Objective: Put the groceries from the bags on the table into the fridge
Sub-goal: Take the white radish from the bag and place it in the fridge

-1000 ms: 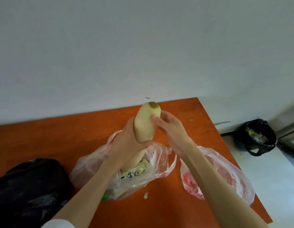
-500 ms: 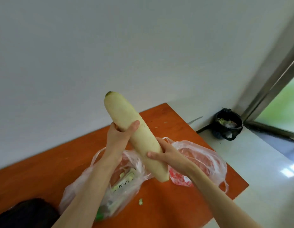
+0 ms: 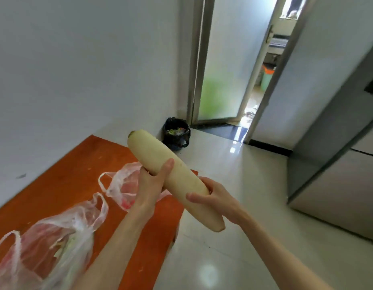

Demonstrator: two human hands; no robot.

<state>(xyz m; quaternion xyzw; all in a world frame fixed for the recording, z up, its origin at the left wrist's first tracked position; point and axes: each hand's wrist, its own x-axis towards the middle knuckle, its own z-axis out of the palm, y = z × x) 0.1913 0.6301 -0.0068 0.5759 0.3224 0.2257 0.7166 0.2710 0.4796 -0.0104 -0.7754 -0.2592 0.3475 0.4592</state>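
Both hands wrap a long white radish [image 3: 173, 176], tilted, above the table [image 3: 62, 181] edge. Left hand [image 3: 152, 185] grips mid, right hand [image 3: 215, 199] the lower end. Fridge [image 3: 336, 147] nearby on the right.

One radish [image 3: 173, 176], two plastic bags [image 3: 56, 243], perhaps one bin [image 3: 176, 133]

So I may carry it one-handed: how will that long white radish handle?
The white radish looks stiff, keeping straight though the left hand and right hand grip only its lower half. Probably heavy for one hand, given its thickness. Its smooth round skin may slip or roll.
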